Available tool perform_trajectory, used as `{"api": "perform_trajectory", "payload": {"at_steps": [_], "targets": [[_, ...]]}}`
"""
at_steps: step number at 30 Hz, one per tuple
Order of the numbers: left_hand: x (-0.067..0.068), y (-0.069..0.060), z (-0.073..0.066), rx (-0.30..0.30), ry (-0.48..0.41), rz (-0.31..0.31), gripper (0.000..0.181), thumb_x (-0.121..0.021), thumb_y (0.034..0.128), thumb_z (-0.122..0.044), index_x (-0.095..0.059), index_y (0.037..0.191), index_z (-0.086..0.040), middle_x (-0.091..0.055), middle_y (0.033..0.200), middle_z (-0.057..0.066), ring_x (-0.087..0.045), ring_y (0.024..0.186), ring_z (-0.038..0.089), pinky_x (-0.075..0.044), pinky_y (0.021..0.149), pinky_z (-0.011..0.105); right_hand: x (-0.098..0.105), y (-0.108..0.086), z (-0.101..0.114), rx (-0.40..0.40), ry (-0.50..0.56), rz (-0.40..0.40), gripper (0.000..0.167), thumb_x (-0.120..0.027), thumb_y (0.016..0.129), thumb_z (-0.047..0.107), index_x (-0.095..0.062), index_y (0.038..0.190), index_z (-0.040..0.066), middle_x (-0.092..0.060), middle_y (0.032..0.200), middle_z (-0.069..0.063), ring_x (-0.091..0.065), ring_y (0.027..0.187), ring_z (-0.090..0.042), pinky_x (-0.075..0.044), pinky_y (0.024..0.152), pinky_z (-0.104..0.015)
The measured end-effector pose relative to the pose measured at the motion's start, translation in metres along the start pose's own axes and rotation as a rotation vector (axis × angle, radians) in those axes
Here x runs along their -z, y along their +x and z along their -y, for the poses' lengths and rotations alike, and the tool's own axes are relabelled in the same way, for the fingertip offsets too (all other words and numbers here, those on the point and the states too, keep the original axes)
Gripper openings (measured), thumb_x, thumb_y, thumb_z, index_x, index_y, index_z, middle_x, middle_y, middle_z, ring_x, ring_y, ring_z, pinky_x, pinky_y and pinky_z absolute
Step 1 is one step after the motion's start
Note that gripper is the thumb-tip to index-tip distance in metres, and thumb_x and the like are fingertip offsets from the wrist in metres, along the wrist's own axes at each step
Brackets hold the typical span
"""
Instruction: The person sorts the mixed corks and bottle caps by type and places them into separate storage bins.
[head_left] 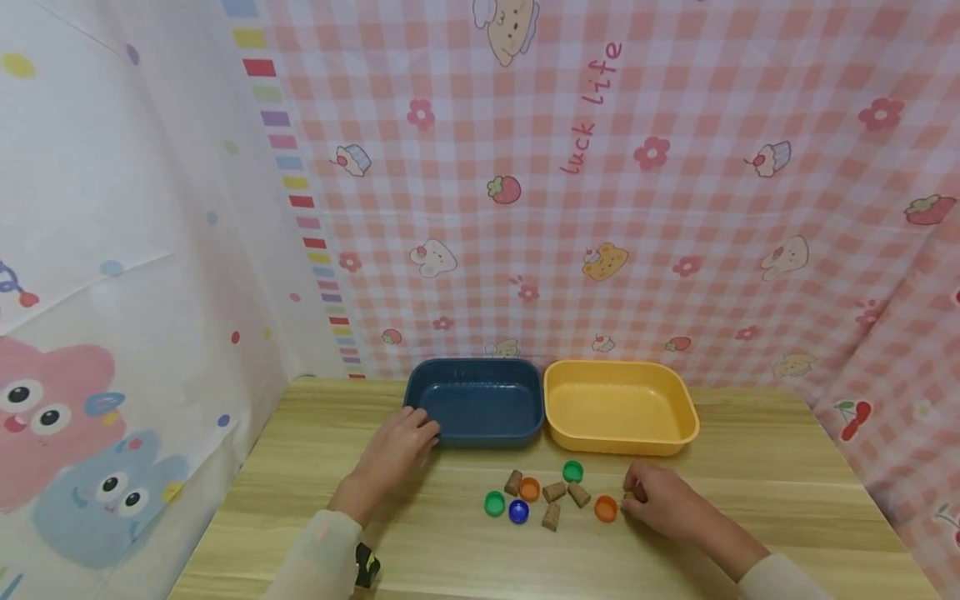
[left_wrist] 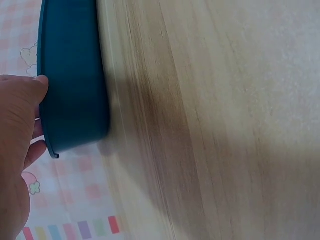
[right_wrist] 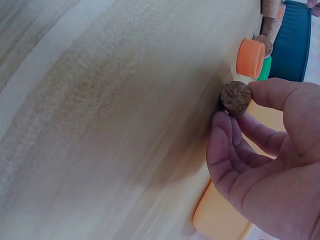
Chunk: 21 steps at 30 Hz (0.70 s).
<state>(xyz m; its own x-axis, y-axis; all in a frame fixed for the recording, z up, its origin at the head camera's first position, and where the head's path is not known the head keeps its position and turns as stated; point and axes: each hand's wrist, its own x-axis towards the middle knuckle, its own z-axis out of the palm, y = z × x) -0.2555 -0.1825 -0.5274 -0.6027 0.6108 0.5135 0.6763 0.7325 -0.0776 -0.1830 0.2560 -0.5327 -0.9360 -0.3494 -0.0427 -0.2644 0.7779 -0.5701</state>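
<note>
At the left end of the dark blue basin [head_left: 491, 435], my left hand [head_left: 397, 446] holds its rim; the left wrist view shows the thumb on the near side of the rim and fingertips beyond it. A cork [right_wrist: 235, 96] is pinched between the thumb and fingers of my right hand [head_left: 663, 500], low over the table or touching it; I cannot tell which. Just left of that hand lies an orange bottle cap [head_left: 606, 508]. Several more corks [head_left: 551, 517] and caps, including a green cap [head_left: 573, 472] and a blue cap [head_left: 518, 511], lie loosely grouped between my hands.
A yellow basin [head_left: 622, 442] stands right beside the blue one, at the back of the wooden table [head_left: 450, 558]. Behind them hangs a pink checked cloth [head_left: 480, 233]. A small black and yellow object [head_left: 366, 567] lies by my left sleeve.
</note>
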Motion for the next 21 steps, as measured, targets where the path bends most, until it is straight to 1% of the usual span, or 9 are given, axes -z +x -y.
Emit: {"api": "perform_trajectory", "payload": {"at_steps": [7,13,18,21], "targets": [[-0.0004,-0.0004,-0.0003,0.020,0.011,0.030,0.009,-0.080,0.0906,-0.013,-0.072,0.095,-0.012,-0.058,0.084,0.002,-0.049,0.075,0.021,-0.047,0.071,0.035,-0.0025,0.0001,-0.0020,0.032,-0.018,-0.018,0.017,-0.078,0.089,0.011,-0.061,0.088,0.011,-0.051,0.072,0.006,-0.043,0.064,-0.002,-0.039,0.058,-0.024],[0.0002,0.0002,-0.0009,0.041,0.022,0.056,0.007,-0.079,0.0922,-0.015,-0.072,0.094,-0.014,-0.057,0.083,0.001,-0.047,0.075,0.020,-0.045,0.071,0.033,-0.0034,0.0005,-0.0014,0.000,-0.021,-0.012,0.018,-0.078,0.089,0.012,-0.061,0.085,0.014,-0.051,0.071,0.007,-0.043,0.063,-0.002,-0.038,0.057,-0.023],[0.0010,0.0004,-0.0015,0.046,0.026,0.062,0.007,-0.079,0.0924,-0.016,-0.073,0.095,-0.015,-0.057,0.083,0.001,-0.047,0.073,0.020,-0.045,0.070,0.033,-0.0028,0.0003,0.0002,0.007,-0.036,-0.010,0.017,-0.078,0.088,0.011,-0.062,0.085,0.014,-0.051,0.070,0.007,-0.043,0.063,-0.002,-0.039,0.057,-0.023],[0.0011,0.0009,-0.0015,0.050,0.026,0.072,0.006,-0.078,0.0930,-0.016,-0.072,0.096,-0.015,-0.057,0.084,0.001,-0.046,0.073,0.020,-0.044,0.070,0.032,-0.0012,-0.0003,0.0019,-0.007,-0.032,-0.001,0.017,-0.078,0.088,0.010,-0.062,0.084,0.014,-0.050,0.070,0.007,-0.044,0.064,-0.002,-0.039,0.058,-0.023]]}}
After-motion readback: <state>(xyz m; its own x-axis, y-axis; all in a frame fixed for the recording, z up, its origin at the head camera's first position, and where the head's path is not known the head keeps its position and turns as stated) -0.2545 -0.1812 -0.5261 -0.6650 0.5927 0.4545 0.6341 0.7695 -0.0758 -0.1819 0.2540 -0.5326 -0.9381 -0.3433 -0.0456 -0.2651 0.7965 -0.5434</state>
